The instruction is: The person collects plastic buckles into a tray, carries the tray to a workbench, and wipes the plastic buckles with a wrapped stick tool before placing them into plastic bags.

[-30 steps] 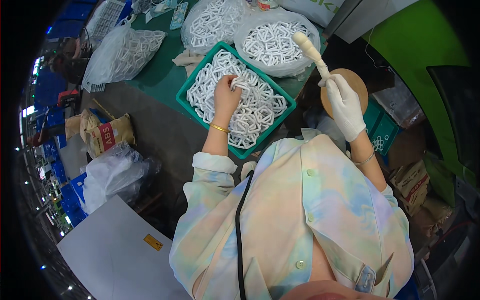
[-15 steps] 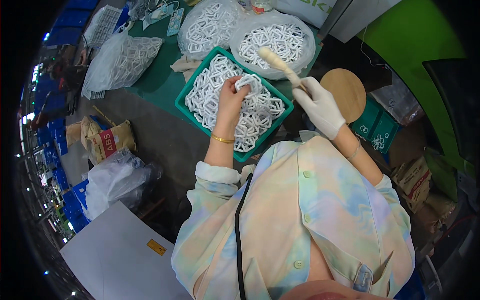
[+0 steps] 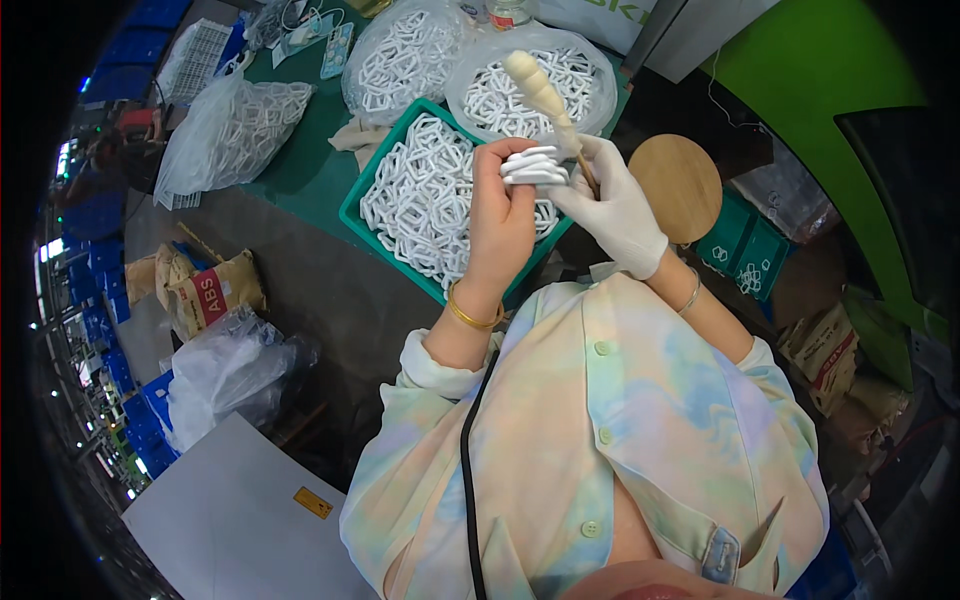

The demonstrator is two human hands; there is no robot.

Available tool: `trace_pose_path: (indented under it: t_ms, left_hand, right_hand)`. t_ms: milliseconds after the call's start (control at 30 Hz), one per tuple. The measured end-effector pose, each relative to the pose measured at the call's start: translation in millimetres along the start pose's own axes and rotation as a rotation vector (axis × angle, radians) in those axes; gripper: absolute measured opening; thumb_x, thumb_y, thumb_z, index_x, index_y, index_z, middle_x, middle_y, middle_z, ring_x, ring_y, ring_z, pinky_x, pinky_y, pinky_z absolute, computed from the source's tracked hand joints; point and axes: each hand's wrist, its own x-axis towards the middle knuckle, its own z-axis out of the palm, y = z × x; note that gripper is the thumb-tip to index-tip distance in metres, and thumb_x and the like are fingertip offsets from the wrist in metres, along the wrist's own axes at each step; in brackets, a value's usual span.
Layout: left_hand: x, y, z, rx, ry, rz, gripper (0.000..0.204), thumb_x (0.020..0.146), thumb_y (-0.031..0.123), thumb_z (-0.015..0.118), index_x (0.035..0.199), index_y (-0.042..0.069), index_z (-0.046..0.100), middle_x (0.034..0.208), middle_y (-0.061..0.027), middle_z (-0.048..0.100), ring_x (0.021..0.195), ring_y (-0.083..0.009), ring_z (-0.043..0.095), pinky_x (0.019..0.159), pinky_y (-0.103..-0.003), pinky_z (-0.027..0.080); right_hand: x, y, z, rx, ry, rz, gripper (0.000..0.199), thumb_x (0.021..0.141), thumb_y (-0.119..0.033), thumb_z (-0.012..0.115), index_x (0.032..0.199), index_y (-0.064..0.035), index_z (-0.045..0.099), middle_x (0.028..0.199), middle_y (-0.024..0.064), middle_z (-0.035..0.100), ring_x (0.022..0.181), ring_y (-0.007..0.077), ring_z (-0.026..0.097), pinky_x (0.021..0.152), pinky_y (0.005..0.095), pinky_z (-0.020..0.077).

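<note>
My left hand [image 3: 503, 220], bare with a gold bangle at the wrist, pinches a small stack of white plastic rings [image 3: 535, 166] between thumb and fingers. In a white glove, my right hand [image 3: 620, 215] grips a stick-like tool [image 3: 540, 92]. Its thick, cream, wrapped-looking end points up and away; its thin brown end runs down along the palm. The gloved fingertips are at the right side of the stack; whether they press on it is unclear. Both hands are above a green crate [image 3: 350, 215] heaped with loose white angular rings [image 3: 415, 200].
Clear bags of white rings [image 3: 410, 60] stand behind the crate, another bag [image 3: 235, 130] at left on the green table [image 3: 310, 165]. A round wooden stool top [image 3: 675, 190] and green trays [image 3: 735, 245] lie right. A grey panel [image 3: 230, 510] is lower left.
My left hand has lifted from the heap with the rings, turning the stack edge-on. My right hand has moved left with the tool, and the hands now meet.
</note>
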Motion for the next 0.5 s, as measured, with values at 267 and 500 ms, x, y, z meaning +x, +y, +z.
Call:
trace_pose_path:
  t_ms: [267, 500]
  left_hand:
    - [-2.9, 31.5, 12.6, 0.416, 0.007, 0.249, 0.040, 0.080, -0.012, 0.062, 0.116, 0.003, 0.053, 0.108, -0.0072, 0.056, 0.095, -0.0130, 0.057, 0.085, -0.028, 0.048]
    - [2.2, 34.6, 14.6, 0.509, 0.192, 0.540, 0.046, 0.070, -0.004, 0.080, 0.109, 0.006, 0.058, 0.081, -0.0051, 0.060, 0.070, -0.0195, 0.059, 0.066, -0.031, 0.048]
  right_hand:
    - [-3.0, 4.6, -3.7, 0.163, -0.052, -0.034, 0.040, 0.087, -0.009, 0.065, 0.122, -0.0018, 0.047, 0.095, -0.0009, 0.052, 0.086, 0.0045, 0.050, 0.078, 0.0216, 0.0439]
    - [-14.9, -11.4, 2.5, 0.337, -0.133, -0.031, 0.042, 0.085, -0.007, 0.066, 0.122, -0.0024, 0.047, 0.109, 0.0036, 0.057, 0.101, 0.0082, 0.055, 0.090, 0.0253, 0.0462]
